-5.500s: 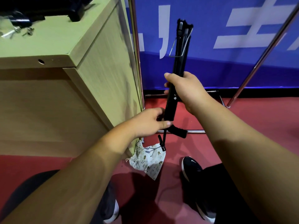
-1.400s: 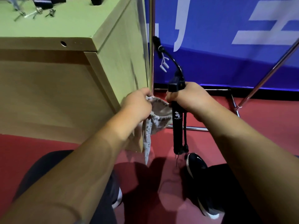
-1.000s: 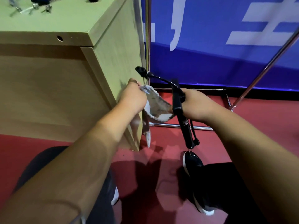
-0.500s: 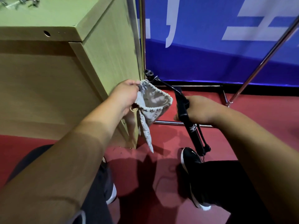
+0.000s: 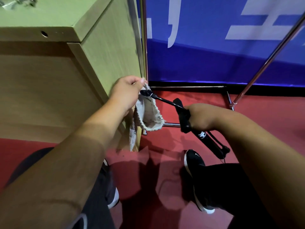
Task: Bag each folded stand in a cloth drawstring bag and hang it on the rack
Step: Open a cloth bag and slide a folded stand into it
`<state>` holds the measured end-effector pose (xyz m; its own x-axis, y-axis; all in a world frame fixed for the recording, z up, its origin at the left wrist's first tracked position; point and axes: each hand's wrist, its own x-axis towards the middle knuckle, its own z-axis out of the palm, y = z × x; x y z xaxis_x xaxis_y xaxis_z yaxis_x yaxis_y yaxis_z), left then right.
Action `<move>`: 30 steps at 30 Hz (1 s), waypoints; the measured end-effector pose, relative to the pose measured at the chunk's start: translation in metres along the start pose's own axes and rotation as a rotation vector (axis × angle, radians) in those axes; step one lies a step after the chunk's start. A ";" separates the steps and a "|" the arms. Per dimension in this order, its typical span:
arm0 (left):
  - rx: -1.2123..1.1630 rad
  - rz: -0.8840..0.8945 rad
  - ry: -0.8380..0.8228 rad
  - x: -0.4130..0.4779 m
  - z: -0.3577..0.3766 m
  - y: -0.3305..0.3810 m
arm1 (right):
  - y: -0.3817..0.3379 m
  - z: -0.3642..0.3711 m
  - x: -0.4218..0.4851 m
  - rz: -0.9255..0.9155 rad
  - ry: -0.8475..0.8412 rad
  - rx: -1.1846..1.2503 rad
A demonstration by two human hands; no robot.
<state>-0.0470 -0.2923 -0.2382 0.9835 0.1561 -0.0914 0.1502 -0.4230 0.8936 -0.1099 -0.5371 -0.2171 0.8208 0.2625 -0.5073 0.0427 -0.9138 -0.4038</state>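
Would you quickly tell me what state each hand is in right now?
Left hand: closed, pinching the rim of the cloth bag.
Right hand: closed, gripping the folded stand, whose tip is at the bag's mouth.

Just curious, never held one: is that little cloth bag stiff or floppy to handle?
Probably floppy: the bag sags in folds below where the left hand pinches its rim. Likely light, since that pinch alone carries it. Its mouth may collapse when the stand pushes in.
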 end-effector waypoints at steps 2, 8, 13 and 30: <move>-0.012 -0.016 -0.012 0.001 0.001 -0.002 | 0.000 0.001 0.000 -0.009 -0.013 -0.006; -0.134 -0.104 -0.082 -0.001 -0.002 0.002 | -0.002 -0.001 0.001 -0.067 -0.055 -0.023; -0.188 -0.096 -0.105 -0.003 -0.004 0.005 | -0.003 0.001 0.001 -0.092 -0.145 -0.081; 0.015 -0.195 -0.087 0.004 -0.001 0.000 | 0.004 0.007 0.006 -0.204 -0.304 0.035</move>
<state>-0.0432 -0.2906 -0.2379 0.9405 0.1586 -0.3005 0.3396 -0.4059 0.8485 -0.1089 -0.5367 -0.2270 0.5906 0.5230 -0.6146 0.1645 -0.8236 -0.5428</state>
